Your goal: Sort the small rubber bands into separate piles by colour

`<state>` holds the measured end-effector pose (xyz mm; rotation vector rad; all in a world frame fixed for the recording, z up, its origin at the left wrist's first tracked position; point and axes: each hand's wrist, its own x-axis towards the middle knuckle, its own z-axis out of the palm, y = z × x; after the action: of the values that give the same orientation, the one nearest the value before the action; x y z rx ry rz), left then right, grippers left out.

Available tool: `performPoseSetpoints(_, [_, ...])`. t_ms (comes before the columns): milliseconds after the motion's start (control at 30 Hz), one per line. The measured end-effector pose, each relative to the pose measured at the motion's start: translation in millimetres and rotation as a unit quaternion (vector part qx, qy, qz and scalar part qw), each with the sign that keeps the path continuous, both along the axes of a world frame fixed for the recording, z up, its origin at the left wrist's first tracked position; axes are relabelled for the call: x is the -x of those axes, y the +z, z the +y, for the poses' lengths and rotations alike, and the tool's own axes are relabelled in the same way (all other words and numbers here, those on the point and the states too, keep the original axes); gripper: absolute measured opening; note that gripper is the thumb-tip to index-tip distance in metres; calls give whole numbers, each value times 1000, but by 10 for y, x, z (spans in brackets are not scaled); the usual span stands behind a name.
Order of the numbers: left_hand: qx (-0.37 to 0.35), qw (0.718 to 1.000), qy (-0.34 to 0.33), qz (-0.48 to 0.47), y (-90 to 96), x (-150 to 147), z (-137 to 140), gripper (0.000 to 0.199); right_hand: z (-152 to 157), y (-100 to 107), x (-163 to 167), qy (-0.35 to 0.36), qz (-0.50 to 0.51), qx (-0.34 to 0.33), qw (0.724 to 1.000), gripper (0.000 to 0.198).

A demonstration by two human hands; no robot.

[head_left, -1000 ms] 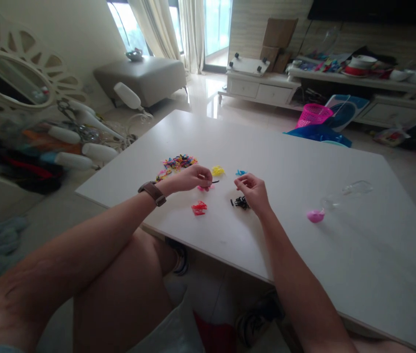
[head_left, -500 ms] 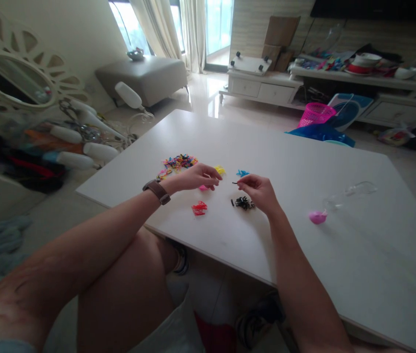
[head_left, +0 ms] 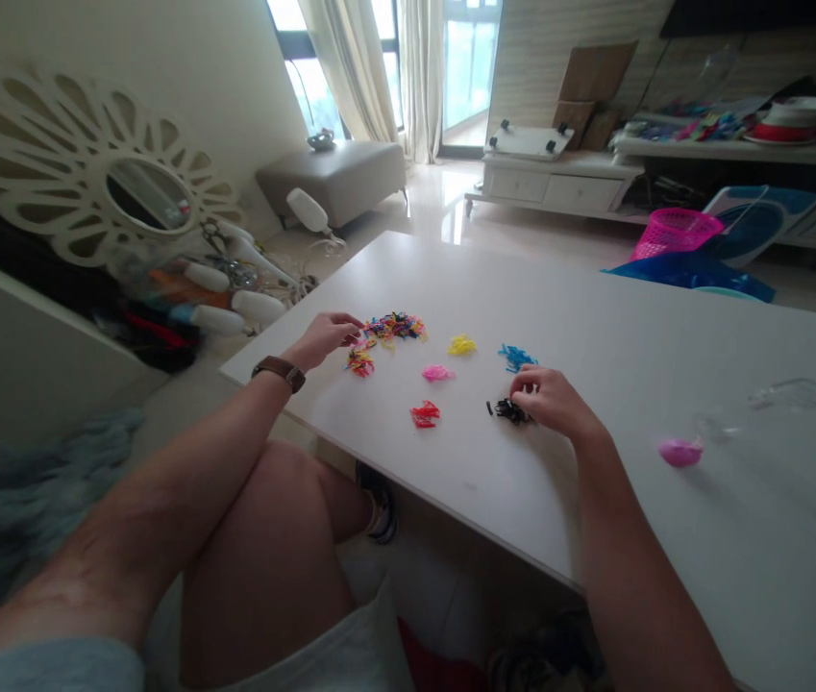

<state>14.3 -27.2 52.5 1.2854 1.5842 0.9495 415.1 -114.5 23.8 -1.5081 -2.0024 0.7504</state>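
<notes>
My left hand [head_left: 328, 338] reaches to the edge of a mixed pile of small colourful pieces [head_left: 400, 326], its fingers stretched out and apart. A smaller mixed heap [head_left: 359, 362] lies just below its fingertips. Over the heap of small black pieces [head_left: 508, 411] is my right hand [head_left: 550, 399], fingers curled together; whatever they may hold is hidden. Blue pieces [head_left: 517, 358] lie just beyond that hand. Separate little heaps of yellow [head_left: 461, 345], pink [head_left: 437, 373] and red pieces [head_left: 425, 414] sit between my hands. The pieces are too small to name their kind.
The white table [head_left: 451, 461] carries a pink-purple object [head_left: 680, 452] and clear transparent items [head_left: 789, 393] at the right. Beyond its far edge stand a pink basket [head_left: 674, 234] and blue sheeting [head_left: 710, 274]. A lamp with white shades [head_left: 258, 306] is at the left.
My left hand has moved left to the mixed pile. My right hand, which was pinching a small black piece, has come down to the black heap. The view has turned left.
</notes>
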Motion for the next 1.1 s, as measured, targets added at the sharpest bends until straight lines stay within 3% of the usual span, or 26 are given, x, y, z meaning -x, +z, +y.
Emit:
performPoseSetpoints(267, [-21, 986, -61, 157, -209, -88, 1, 22, 22, -45, 54, -72, 12, -111, 991, 14])
performPoseSetpoints(467, [-20, 986, 19, 166, -227, 33, 106, 24, 48, -94, 50, -94, 9, -156, 983, 14])
performPoseSetpoints(733, [2, 967, -16, 255, -482, 43, 87, 20, 65, -121, 72, -97, 6, -183, 978, 12])
performPoseSetpoints(867, [12, 969, -12, 245, -458, 60, 106, 11, 71, -138, 78, -94, 10, -189, 977, 13])
performPoseSetpoints(1100, [21, 972, -20, 232, -431, 75, 127, 14, 72, -152, 99, -91, 10, -189, 978, 13])
